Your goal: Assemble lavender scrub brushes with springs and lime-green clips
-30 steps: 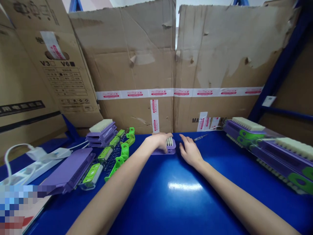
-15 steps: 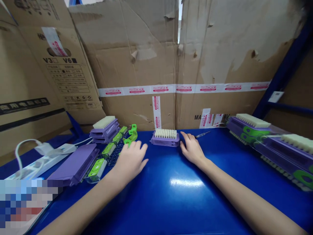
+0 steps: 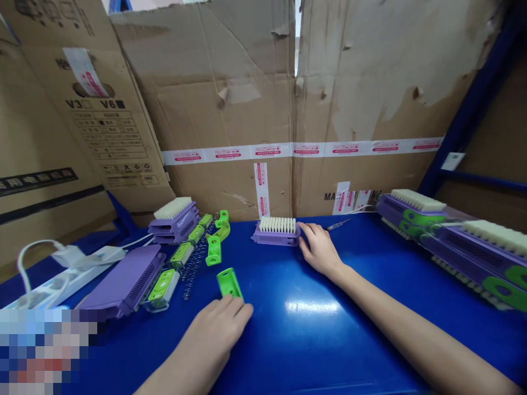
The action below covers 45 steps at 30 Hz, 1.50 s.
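Note:
A green plastic bracket (image 3: 229,282) sticks out from under the fingertips of my left hand (image 3: 216,329), which is closed on its near end low in front of me. My fingers hide part of the bracket. Near the back of the blue table, my right hand (image 3: 321,249) lies with its fingers stretched out. Its fingertips meet the right end of a purple plastic piece with cream bristles on top (image 3: 275,236). Left of it, more green brackets (image 3: 213,250) lie in a row beside several thin metal springs (image 3: 194,263).
Green pieces in clear housings (image 3: 163,286), a purple shell (image 3: 125,280), stacked purple parts (image 3: 175,222) and a white power strip (image 3: 61,282) line the left. Purple-and-green brush assemblies (image 3: 477,252) stand at right. A thin screwdriver-like tool (image 3: 338,224) lies behind my right hand. Cardboard (image 3: 230,120) walls the back.
My left hand has let go of the bristled purple piece, reached left to the green brackets and drawn one toward me. My right hand has moved slightly left against the purple piece's end.

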Each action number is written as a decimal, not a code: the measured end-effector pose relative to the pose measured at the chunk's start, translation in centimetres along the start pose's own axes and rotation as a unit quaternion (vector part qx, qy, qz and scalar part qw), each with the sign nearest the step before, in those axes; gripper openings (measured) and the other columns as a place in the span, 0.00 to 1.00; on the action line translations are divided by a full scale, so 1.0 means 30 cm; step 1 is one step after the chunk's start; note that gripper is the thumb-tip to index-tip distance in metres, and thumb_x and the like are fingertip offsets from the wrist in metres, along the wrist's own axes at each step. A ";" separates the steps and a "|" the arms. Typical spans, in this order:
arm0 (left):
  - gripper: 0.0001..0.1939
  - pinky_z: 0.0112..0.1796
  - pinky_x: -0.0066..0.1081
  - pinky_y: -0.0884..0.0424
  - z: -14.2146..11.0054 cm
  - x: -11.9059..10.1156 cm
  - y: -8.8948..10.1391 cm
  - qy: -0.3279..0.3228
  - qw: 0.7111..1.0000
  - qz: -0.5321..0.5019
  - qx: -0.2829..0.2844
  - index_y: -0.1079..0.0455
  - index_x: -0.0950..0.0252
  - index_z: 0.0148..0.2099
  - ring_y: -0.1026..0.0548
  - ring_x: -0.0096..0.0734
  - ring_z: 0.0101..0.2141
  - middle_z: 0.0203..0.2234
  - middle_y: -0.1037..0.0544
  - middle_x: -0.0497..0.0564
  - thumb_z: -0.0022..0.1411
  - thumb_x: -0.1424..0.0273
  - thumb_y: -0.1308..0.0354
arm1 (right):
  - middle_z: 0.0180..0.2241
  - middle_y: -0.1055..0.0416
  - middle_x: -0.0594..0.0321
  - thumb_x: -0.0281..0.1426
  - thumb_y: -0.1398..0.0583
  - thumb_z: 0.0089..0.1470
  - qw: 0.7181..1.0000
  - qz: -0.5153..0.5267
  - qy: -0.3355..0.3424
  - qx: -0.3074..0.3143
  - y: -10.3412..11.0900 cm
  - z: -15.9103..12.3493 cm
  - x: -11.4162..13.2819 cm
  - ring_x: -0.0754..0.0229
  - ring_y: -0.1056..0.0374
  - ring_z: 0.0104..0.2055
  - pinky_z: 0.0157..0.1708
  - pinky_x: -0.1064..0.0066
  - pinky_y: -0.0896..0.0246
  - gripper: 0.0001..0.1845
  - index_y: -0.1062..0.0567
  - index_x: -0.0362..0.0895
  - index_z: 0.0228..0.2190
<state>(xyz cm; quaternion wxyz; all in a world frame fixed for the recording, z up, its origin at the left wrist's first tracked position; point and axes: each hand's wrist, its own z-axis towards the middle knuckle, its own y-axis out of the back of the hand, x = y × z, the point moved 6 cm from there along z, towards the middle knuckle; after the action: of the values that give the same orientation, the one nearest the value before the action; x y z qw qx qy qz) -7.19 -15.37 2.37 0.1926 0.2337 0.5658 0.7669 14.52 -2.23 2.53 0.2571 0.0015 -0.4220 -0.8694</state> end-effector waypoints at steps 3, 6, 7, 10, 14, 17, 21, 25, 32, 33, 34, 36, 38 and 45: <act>0.24 0.34 0.34 0.27 0.116 -0.056 0.030 -0.089 0.994 -0.022 -0.057 0.31 0.63 0.46 0.25 0.36 0.33 0.32 0.22 0.51 0.50 0.85 0.54 | 0.42 0.30 0.52 0.33 0.50 0.58 0.992 0.110 0.004 -0.054 0.035 0.002 0.014 0.52 0.36 0.45 0.46 0.59 0.42 0.18 0.32 0.41 0.48; 0.13 0.36 0.34 0.27 0.276 -0.063 0.064 -0.106 0.974 -0.129 -0.155 0.29 0.65 0.41 0.24 0.34 0.34 0.33 0.21 0.52 0.59 0.81 0.52 | 0.36 0.28 0.57 0.39 0.48 0.57 0.958 0.278 -0.052 -0.051 0.043 0.007 0.009 0.56 0.33 0.38 0.41 0.63 0.38 0.20 0.32 0.42 0.47; 0.11 0.36 0.33 0.27 0.332 -0.062 0.071 -0.108 0.959 -0.187 -0.182 0.28 0.65 0.39 0.24 0.33 0.34 0.33 0.21 0.52 0.60 0.79 0.51 | 0.35 0.28 0.58 0.40 0.47 0.57 0.939 0.332 -0.079 -0.043 0.041 0.009 0.005 0.58 0.33 0.36 0.39 0.64 0.37 0.20 0.32 0.42 0.47; 0.05 0.41 0.32 0.28 0.479 -0.064 0.071 -0.112 0.901 -0.349 -0.231 0.27 0.64 0.34 0.24 0.30 0.36 0.33 0.21 0.49 0.58 0.76 0.44 | 0.32 0.29 0.62 0.44 0.46 0.55 0.867 0.475 -0.148 -0.028 0.033 0.018 -0.010 0.60 0.34 0.32 0.32 0.68 0.36 0.21 0.30 0.43 0.44; 0.03 0.46 0.36 0.31 0.584 -0.049 0.046 -0.084 0.909 -0.318 -0.254 0.27 0.62 0.34 0.28 0.33 0.43 0.37 0.23 0.50 0.56 0.73 0.41 | 0.29 0.31 0.64 0.45 0.40 0.47 0.793 0.564 -0.227 -0.035 0.026 0.026 -0.056 0.63 0.36 0.26 0.21 0.73 0.39 0.25 0.31 0.44 0.43; 0.26 0.51 0.41 0.37 0.620 0.005 0.002 -0.053 0.960 -0.190 -0.201 0.33 0.62 0.51 0.36 0.40 0.52 0.50 0.30 0.55 0.49 0.63 0.35 | 0.25 0.32 0.65 0.44 0.37 0.43 0.791 0.537 -0.285 -0.071 0.025 0.018 -0.116 0.63 0.36 0.23 0.18 0.74 0.40 0.29 0.32 0.43 0.46; 0.43 0.54 0.47 0.45 0.653 0.097 -0.074 0.002 0.995 -0.084 -0.061 0.43 0.67 0.59 0.40 0.50 0.56 0.55 0.35 0.62 0.43 0.57 0.33 | 0.25 0.32 0.65 0.43 0.36 0.43 0.790 0.498 -0.351 -0.068 -0.008 -0.007 -0.178 0.63 0.35 0.21 0.17 0.73 0.38 0.35 0.36 0.44 0.52; 0.38 0.49 0.45 0.40 0.658 0.132 -0.092 0.059 0.997 -0.051 -0.016 0.42 0.65 0.56 0.35 0.50 0.52 0.51 0.31 0.60 0.47 0.55 0.36 | 0.22 0.33 0.65 0.44 0.37 0.44 0.820 0.458 -0.341 -0.038 -0.038 -0.009 -0.182 0.63 0.37 0.19 0.16 0.70 0.38 0.33 0.34 0.42 0.50; 0.33 0.40 0.38 0.34 0.638 0.122 -0.081 0.096 0.993 -0.048 -0.041 0.39 0.67 0.47 0.27 0.48 0.43 0.41 0.26 0.59 0.47 0.50 0.38 | 0.22 0.33 0.68 0.46 0.41 0.48 0.869 0.396 -0.297 -0.001 -0.074 0.009 -0.145 0.64 0.38 0.18 0.16 0.72 0.41 0.31 0.35 0.42 0.50; 0.34 0.38 0.38 0.34 0.636 0.124 -0.084 0.106 0.993 -0.046 -0.034 0.40 0.67 0.48 0.26 0.48 0.42 0.40 0.25 0.60 0.46 0.49 0.39 | 0.22 0.33 0.67 0.46 0.41 0.48 0.876 0.385 -0.290 -0.001 -0.078 0.011 -0.145 0.64 0.38 0.19 0.17 0.73 0.41 0.31 0.35 0.42 0.50; 0.35 0.36 0.37 0.34 0.635 0.125 -0.086 0.113 0.992 -0.044 -0.028 0.41 0.67 0.48 0.25 0.49 0.40 0.39 0.24 0.60 0.46 0.49 0.39 | 0.23 0.32 0.67 0.45 0.41 0.48 0.884 0.373 -0.282 -0.002 -0.081 0.012 -0.147 0.64 0.37 0.19 0.18 0.73 0.40 0.30 0.35 0.42 0.50; 0.35 0.33 0.36 0.33 0.633 0.124 -0.084 0.115 0.992 -0.045 -0.029 0.42 0.66 0.48 0.25 0.49 0.38 0.38 0.24 0.60 0.46 0.48 0.39 | 0.24 0.31 0.66 0.45 0.42 0.49 0.897 0.350 -0.270 -0.014 -0.085 0.014 -0.156 0.64 0.36 0.21 0.21 0.72 0.38 0.29 0.34 0.42 0.49; 0.34 0.34 0.36 0.33 0.628 0.121 -0.073 0.106 0.991 -0.052 -0.057 0.43 0.65 0.48 0.25 0.48 0.38 0.38 0.24 0.58 0.46 0.48 0.40 | 0.25 0.30 0.65 0.46 0.43 0.50 0.904 0.337 -0.261 -0.030 -0.087 0.015 -0.167 0.63 0.35 0.23 0.23 0.71 0.37 0.28 0.33 0.42 0.48; 0.35 0.44 0.38 0.35 0.597 0.097 -0.046 0.027 0.975 -0.077 -0.205 0.44 0.64 0.52 0.29 0.44 0.46 0.44 0.28 0.57 0.49 0.50 0.40 | 0.30 0.27 0.59 0.49 0.51 0.55 0.908 0.327 -0.247 -0.086 -0.064 0.012 -0.161 0.56 0.30 0.28 0.28 0.65 0.34 0.29 0.35 0.43 0.50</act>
<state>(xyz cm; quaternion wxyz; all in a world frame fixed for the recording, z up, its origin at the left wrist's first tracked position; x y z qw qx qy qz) 0.80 0.57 5.93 0.2793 0.1238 0.4178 0.8556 17.78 1.18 0.31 0.4140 -0.3733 -0.3722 -0.7421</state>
